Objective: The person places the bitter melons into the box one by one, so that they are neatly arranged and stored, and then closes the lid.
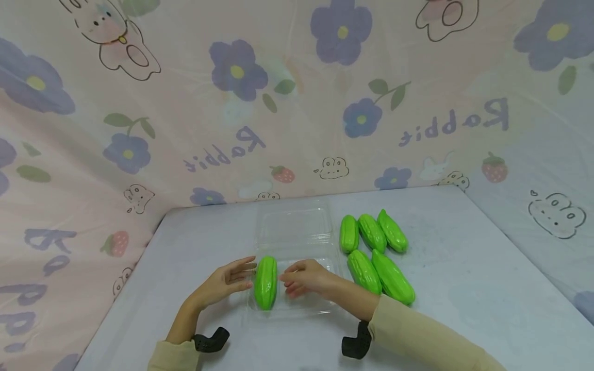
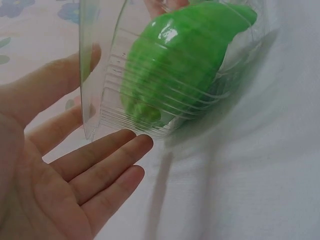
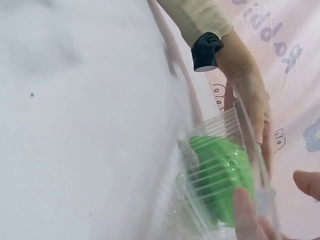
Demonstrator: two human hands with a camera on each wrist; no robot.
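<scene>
A glossy green ribbed gourd (image 1: 266, 283) lies lengthwise in the left part of a clear plastic box (image 1: 308, 312), whose lid (image 1: 294, 225) is folded back. At the box's left side is my left hand (image 1: 227, 280), fingers extended and thumb apart. In the left wrist view the left hand's fingertips (image 2: 144, 142) are right at the ridged wall, with the gourd behind it. My right hand (image 1: 308, 278) hovers over the box just right of the gourd, fingers loosely bent and holding nothing. Blurred fingers (image 3: 243, 212) of it overlap the gourd (image 3: 220, 172) in the right wrist view.
Several similar green gourds (image 1: 371, 233) lie in two rows right of the box, partly beside my right forearm. A white cloth covers the table (image 1: 464, 268). A printed curtain (image 1: 297, 103) hangs behind it and at both sides. Black devices (image 1: 212, 340) sit on both wrists.
</scene>
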